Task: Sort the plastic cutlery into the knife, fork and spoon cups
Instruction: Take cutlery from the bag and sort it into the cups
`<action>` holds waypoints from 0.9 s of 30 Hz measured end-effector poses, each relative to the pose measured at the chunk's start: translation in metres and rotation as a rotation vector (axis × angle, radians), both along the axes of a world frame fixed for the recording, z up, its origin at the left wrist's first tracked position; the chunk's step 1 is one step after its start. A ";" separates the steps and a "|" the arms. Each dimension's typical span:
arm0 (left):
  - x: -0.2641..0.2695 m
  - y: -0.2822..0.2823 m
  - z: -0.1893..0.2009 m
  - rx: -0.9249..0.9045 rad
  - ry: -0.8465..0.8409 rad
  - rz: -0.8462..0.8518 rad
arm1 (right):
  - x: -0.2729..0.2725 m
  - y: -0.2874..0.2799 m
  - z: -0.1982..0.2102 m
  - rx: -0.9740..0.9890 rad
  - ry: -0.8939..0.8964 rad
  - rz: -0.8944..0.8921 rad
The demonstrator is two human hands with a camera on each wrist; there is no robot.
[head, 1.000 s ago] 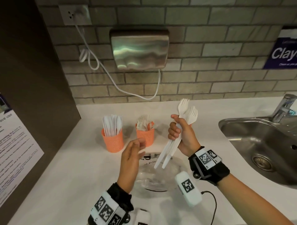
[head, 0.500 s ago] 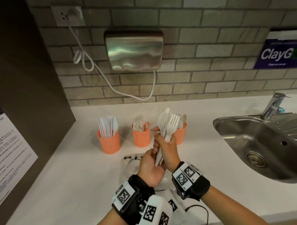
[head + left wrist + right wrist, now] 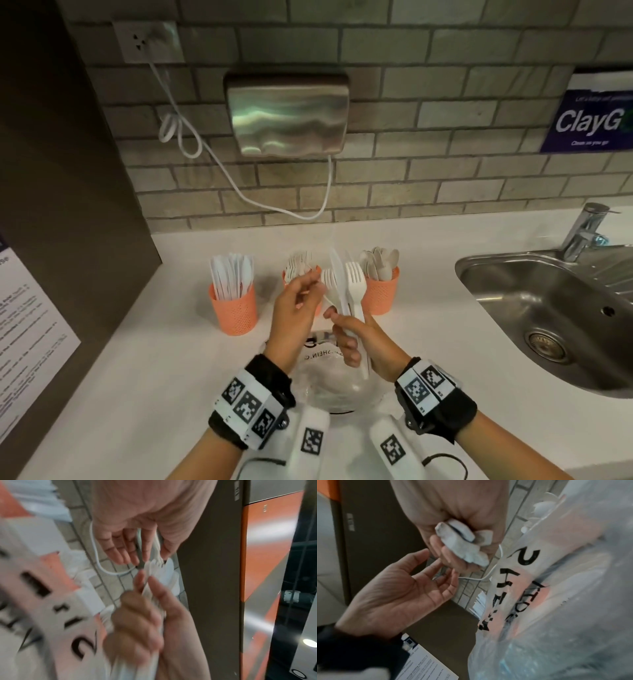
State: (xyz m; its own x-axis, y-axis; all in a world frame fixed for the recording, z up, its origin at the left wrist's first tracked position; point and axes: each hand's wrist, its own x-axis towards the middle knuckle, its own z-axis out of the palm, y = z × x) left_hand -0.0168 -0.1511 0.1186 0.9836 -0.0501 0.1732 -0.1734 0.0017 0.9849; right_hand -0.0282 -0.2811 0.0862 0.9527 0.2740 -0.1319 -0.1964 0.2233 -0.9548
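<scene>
Three orange cups stand in a row on the white counter: knives [image 3: 233, 305] at left, forks [image 3: 297, 265] in the middle, spoons [image 3: 381, 291] at right. My right hand [image 3: 342, 330] grips a bundle of white cutlery [image 3: 352, 291], forks and one knife, upright in front of the fork and spoon cups. The handle ends [image 3: 462, 542] stick out of that fist. My left hand [image 3: 317, 294] pinches one fork [image 3: 329, 279] at the bundle's left side, between thumb and forefinger [image 3: 147, 547]. It hides part of the fork cup.
A clear plastic bag [image 3: 339, 387] with black lettering lies on the counter under both hands. A steel sink [image 3: 548, 308] with a tap [image 3: 585, 229] is at right. A hand dryer [image 3: 287, 113] and its white cable hang on the brick wall. A dark panel [image 3: 68, 171] closes the left side.
My right hand brought the bundle down and left, in front of the cups. My left hand came up from under it and took hold of one fork near its head.
</scene>
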 end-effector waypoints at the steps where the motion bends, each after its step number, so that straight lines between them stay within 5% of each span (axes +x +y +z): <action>1: 0.006 0.003 0.003 0.041 -0.029 0.000 | 0.000 -0.002 -0.001 0.015 0.040 0.053; 11: 0.032 0.003 0.006 0.008 -0.004 -0.004 | 0.001 -0.015 -0.010 0.152 0.198 0.321; 20: 0.056 0.026 0.043 -0.459 0.025 0.133 | 0.000 -0.029 -0.021 0.148 0.178 0.422; 27: 0.045 0.020 0.019 0.104 0.220 -0.219 | 0.003 -0.035 -0.024 0.305 0.235 0.612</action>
State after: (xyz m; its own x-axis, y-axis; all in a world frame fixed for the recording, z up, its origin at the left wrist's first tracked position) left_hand 0.0286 -0.1306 0.1373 0.9609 -0.2705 -0.0593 0.0370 -0.0868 0.9955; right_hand -0.0250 -0.3159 0.0624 0.5722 0.8068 -0.1472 -0.5644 0.2573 -0.7844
